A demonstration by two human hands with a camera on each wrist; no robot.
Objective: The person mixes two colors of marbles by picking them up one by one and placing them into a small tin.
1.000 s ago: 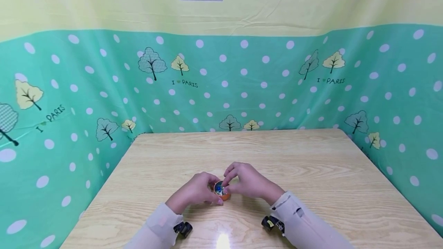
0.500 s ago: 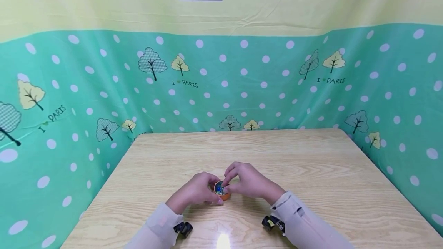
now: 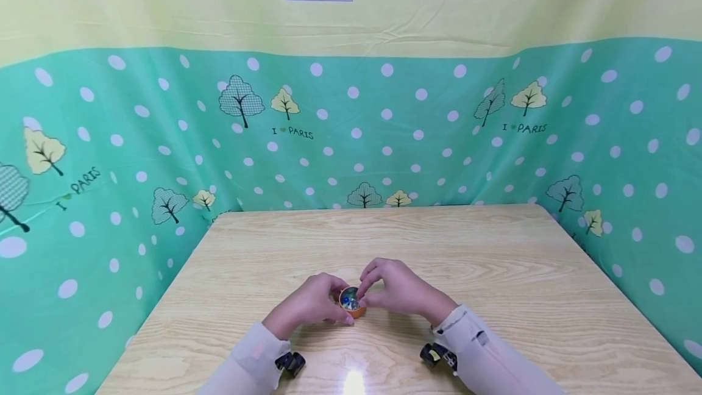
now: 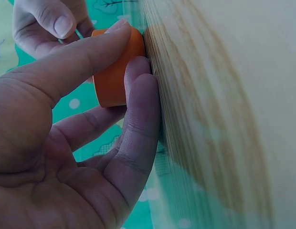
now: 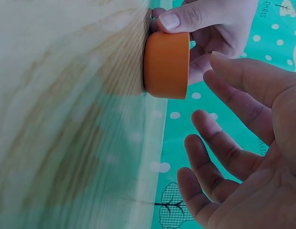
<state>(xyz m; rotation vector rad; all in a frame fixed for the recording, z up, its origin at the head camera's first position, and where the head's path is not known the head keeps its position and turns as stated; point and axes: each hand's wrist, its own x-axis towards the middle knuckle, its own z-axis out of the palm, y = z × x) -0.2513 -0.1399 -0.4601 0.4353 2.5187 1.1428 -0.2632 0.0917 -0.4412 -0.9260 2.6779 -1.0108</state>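
Observation:
A small orange cup (image 3: 353, 313) stands on the table, holding small shiny blue, green and whitish pieces (image 3: 349, 302) too tiny to identify. My left hand (image 3: 315, 300) grips it from the left; in the left wrist view, thumb and fingers curve round the orange wall (image 4: 110, 81). My right hand (image 3: 397, 285) hovers at the cup's right rim, fingertips over the opening. Seen from the right wrist, the right fingers (image 5: 224, 145) are loosely bent, and thumb and index tips stand slightly apart with nothing visible between them. The inside of the cup is hidden in both wrist views.
The light wooden table (image 3: 466, 242) extends behind and to both sides of the hands. A green and yellow printed curtain (image 3: 384, 133) encloses its back and sides. Small black devices (image 3: 290, 363) sit at both sleeve cuffs.
The right hand has shifted slightly to the right, its fingertips drawing back from over the cup toward the rim. The left hand and cup have stayed in place.

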